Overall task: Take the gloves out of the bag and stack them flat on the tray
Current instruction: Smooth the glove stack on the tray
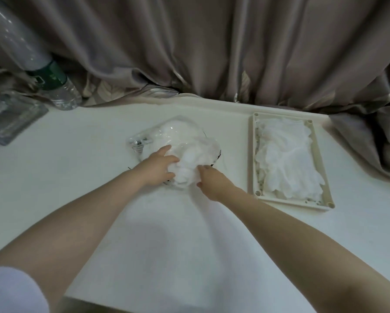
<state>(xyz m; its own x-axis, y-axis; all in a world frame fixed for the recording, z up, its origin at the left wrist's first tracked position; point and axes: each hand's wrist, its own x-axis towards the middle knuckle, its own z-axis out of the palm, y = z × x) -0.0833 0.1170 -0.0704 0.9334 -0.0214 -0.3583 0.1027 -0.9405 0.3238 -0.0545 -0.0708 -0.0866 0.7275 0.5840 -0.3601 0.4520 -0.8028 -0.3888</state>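
A clear plastic bag (167, 134) lies on the white table, stuffed with thin white gloves (189, 161) that bulge out of its near end. My left hand (158, 167) grips the bag and the glove bunch from the left, fingers curled over it. My right hand (210, 181) pinches the gloves from the right at the bag's mouth. To the right stands a cream rectangular tray (251, 154) holding a flat pile of white gloves (286, 159).
A clear water bottle with a green label (51, 80) leans at the back left beside a clear plastic box (11, 118). A taupe curtain (212, 46) hangs behind the table and drapes onto its right end. The table's front edge lies near my elbows.
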